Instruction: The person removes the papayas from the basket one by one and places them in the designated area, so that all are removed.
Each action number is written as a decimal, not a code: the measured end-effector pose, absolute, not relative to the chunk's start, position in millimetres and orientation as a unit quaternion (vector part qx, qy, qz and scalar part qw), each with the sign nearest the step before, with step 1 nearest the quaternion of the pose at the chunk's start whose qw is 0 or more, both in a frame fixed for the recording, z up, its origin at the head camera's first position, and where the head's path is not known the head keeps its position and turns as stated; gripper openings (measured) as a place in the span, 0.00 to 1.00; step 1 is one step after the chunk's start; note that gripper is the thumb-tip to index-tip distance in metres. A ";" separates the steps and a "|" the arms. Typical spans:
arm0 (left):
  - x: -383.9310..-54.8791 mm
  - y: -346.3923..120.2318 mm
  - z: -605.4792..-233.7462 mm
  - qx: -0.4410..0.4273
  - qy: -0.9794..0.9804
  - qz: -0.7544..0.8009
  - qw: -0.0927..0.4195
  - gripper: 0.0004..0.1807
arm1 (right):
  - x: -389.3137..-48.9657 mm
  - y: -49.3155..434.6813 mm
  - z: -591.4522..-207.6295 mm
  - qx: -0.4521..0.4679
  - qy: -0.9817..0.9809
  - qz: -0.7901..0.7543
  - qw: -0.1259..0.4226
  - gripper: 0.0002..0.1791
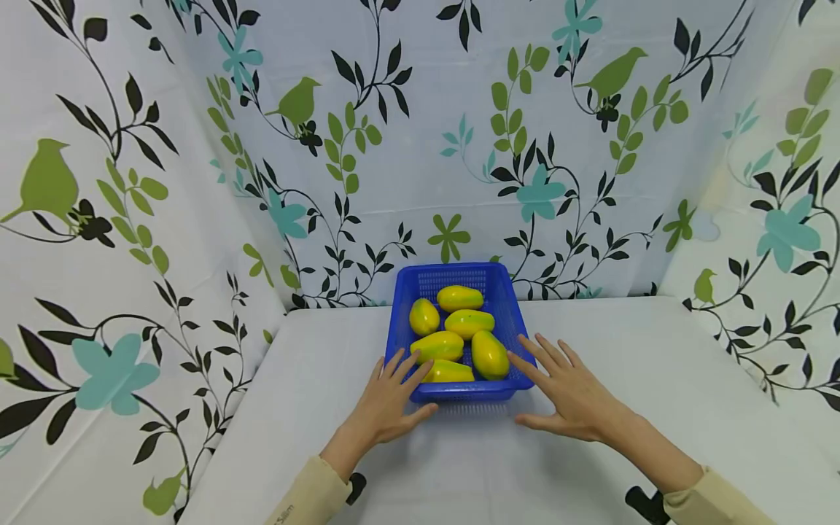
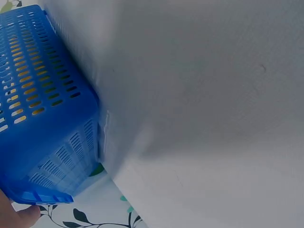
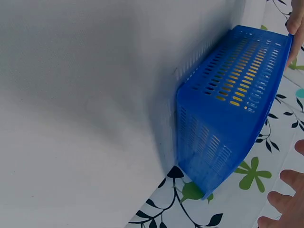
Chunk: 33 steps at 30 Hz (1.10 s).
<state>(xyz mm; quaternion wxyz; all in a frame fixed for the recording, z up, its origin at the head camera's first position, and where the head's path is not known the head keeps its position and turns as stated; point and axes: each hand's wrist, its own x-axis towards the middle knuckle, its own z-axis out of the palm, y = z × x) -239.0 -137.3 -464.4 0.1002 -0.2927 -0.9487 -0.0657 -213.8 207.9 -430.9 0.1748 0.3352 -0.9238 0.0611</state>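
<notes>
A blue plastic basket holds several yellow fruits with a greenish tint, shaped like mangoes or papayas; one fruit lies toward its right front. At the basket's front left corner is my left hand, fingers spread and fingertips over the rim. My right hand reaches toward the front right corner, its fingers spread and nearly straight. In the right wrist view, the basket's slotted wall shows yellow through its holes. Both palms are turned away from the head camera.
Under the basket is a white table. Behind and on both sides hangs a white curtain printed with birds, leaves and flowers. Black straps sit near the sleeve cuffs.
</notes>
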 end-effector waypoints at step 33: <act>-216.2 -154.4 -477.1 -0.288 -0.943 -0.036 0.163 0.23 | -221.6 205.3 -420.8 0.313 -0.938 0.105 0.107 0.50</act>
